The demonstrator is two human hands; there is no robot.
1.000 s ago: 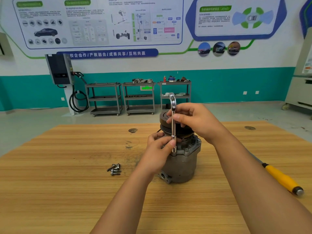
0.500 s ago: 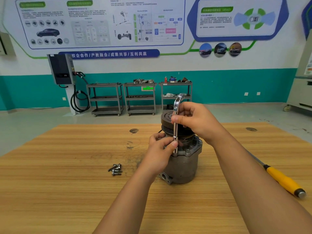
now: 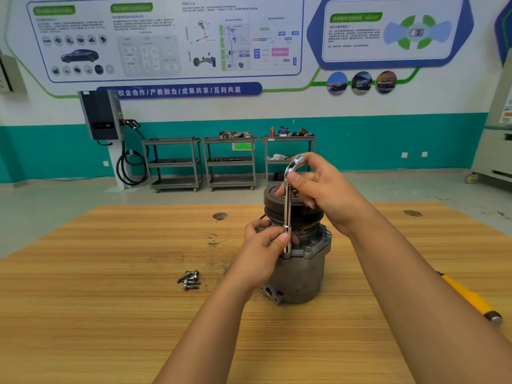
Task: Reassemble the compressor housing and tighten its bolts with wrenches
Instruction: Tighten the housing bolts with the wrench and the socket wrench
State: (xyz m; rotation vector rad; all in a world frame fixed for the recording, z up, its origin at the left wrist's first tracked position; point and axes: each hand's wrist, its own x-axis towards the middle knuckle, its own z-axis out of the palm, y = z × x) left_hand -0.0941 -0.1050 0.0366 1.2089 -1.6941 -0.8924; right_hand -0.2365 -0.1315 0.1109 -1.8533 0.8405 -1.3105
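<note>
At table centre, the compressor stands upright, pulley end up, on the wooden table. An L-shaped socket wrench stands vertical along its near-left side, socket end seated down on the housing flange — presumably on a bolt head, though the head itself is hidden. Left hand: fingers closed narrowly around the lower shaft just above the socket, steadying it. Right hand: fingers closed on the upper shaft just under the bent end, which points up and right. The wrench's long axis is vertical, so the turn must come about that axis; the right hand is placed to swing the bend. Spare bolts lie in a small cluster left of the compressor, well apart (nearer the left hand). A yellow-handled tool lies at right, untouched.
</note>
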